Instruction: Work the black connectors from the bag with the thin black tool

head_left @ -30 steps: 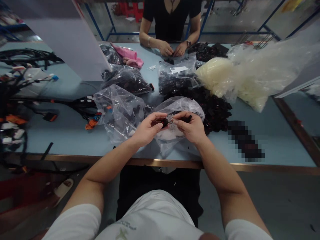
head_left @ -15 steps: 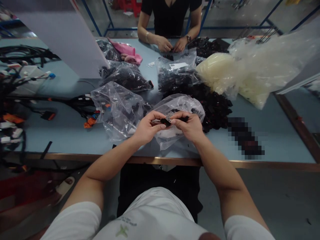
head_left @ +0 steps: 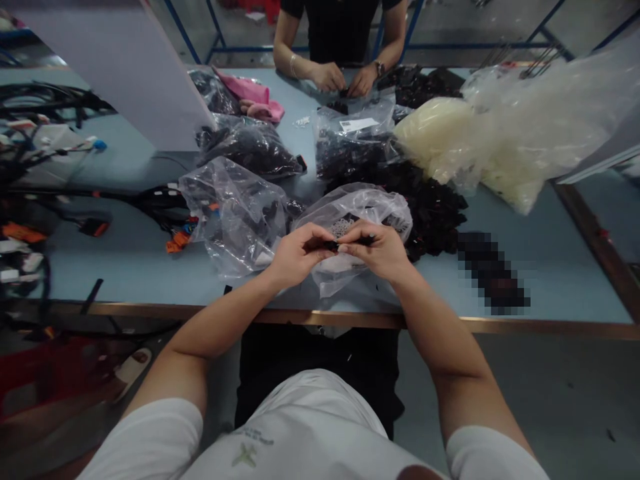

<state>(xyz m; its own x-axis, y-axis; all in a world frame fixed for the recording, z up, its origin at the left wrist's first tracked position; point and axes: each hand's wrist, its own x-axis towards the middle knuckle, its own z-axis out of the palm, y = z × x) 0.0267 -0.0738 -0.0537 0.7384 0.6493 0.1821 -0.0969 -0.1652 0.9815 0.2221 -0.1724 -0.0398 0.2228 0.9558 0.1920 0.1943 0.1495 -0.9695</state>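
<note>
My left hand point(head_left: 295, 253) pinches a small black plastic connector point(head_left: 331, 245) between thumb and fingers. Against its right end press the thumb and forefinger of my right hand point(head_left: 377, 250); anything tiny between those tips is too small to make out. A second dark piece point(head_left: 367, 240) shows tucked under the curled fingers of my right hand. Both hands are above an open clear plastic bag point(head_left: 327, 287), which holds many small whitish parts point(head_left: 343, 227). Just behind and to the right lies a heap of black connectors point(head_left: 435, 217).
Another clear bag point(head_left: 233, 227) lies left of my hands. Wire harnesses point(head_left: 150, 200) with orange plugs cover the left side. Bags of black parts point(head_left: 250, 147) and pale yellow parts point(head_left: 440, 140) stand farther back. Across the table a co-worker's hands point(head_left: 345, 80) handle small dark parts.
My right fingertips have closed in on the connector's right end, and the connector has turned slightly in my left hand. The view has shifted a little.
</note>
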